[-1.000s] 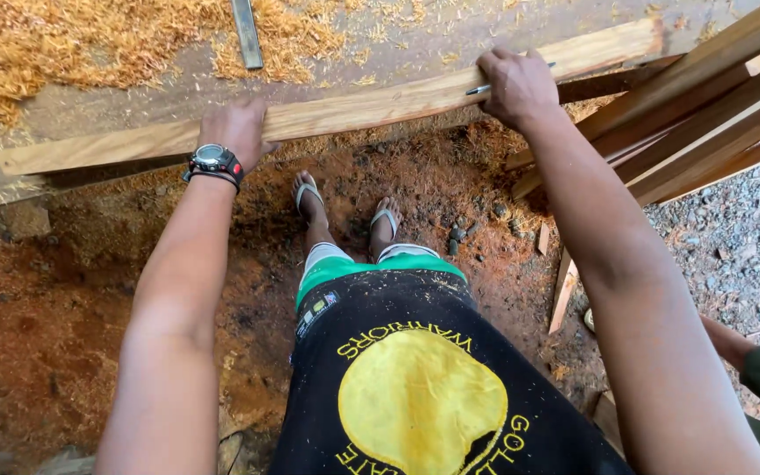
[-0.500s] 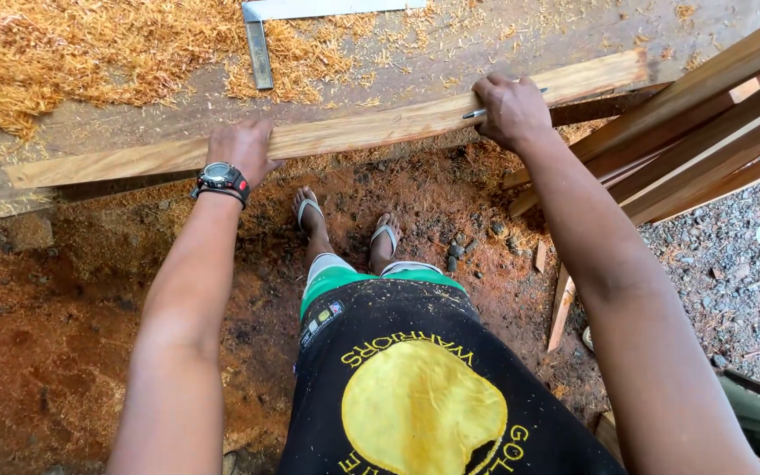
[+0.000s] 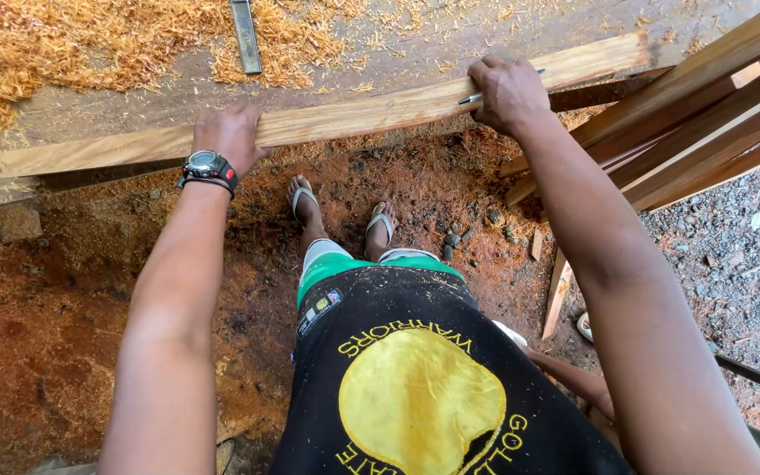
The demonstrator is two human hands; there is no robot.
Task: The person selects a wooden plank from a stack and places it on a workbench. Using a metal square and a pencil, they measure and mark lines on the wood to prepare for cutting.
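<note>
Your left hand (image 3: 232,136) clamps the long wooden plank (image 3: 327,119) against the workbench (image 3: 485,35) edge, steadying it. Your right hand (image 3: 507,92) grips it too, fist closed around a pencil (image 3: 472,98), likely for marking.

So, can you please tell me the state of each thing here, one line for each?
Long wooden plank: lying along the bench edge, gripped by both hands.
Left hand: closed over the plank.
Right hand: closed on the plank, with a pencil held in it.
Wristwatch: strapped on the left wrist.
Metal ruler: lying flat on the bench, untouched.
Wood shavings: heaped loose on the bench.
Stacked planks: leaning at the right.
</note>
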